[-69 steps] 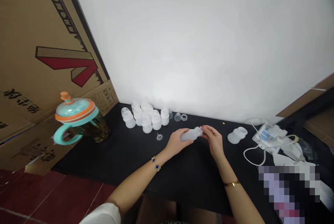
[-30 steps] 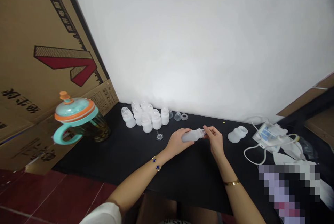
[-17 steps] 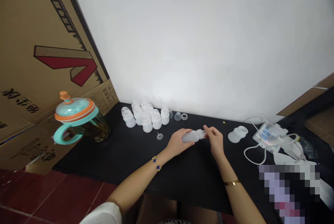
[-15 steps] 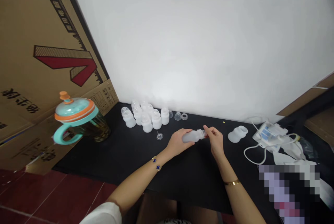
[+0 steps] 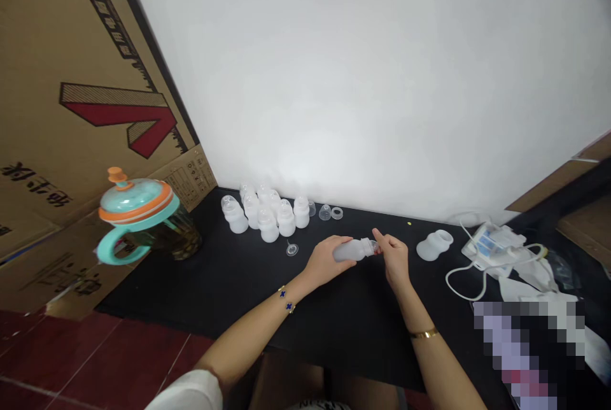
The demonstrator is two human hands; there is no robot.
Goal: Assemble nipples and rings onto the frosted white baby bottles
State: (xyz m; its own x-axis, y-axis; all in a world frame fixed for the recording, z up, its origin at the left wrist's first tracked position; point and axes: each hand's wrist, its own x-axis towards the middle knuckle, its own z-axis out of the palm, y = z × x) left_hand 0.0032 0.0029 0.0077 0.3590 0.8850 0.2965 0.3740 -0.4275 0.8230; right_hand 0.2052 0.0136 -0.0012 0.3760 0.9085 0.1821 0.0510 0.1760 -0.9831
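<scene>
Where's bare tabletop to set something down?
Bare: black tabletop between pitcher and left forearm; also between left forearm and right forearm, this side of the held bottle. Crowded: bottle cluster by the wall, cable heap at right.

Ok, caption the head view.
Left hand holding a bottle sideways, right hand at its clear top, over a black table.

The left hand [image 5: 330, 258] is partly covering a bottle [image 5: 356, 249]. At four o'clock, pixelation [image 5: 529, 353] is masking something; at ten, the frame edge is cropping the cardboard box [image 5: 38, 47].
</scene>
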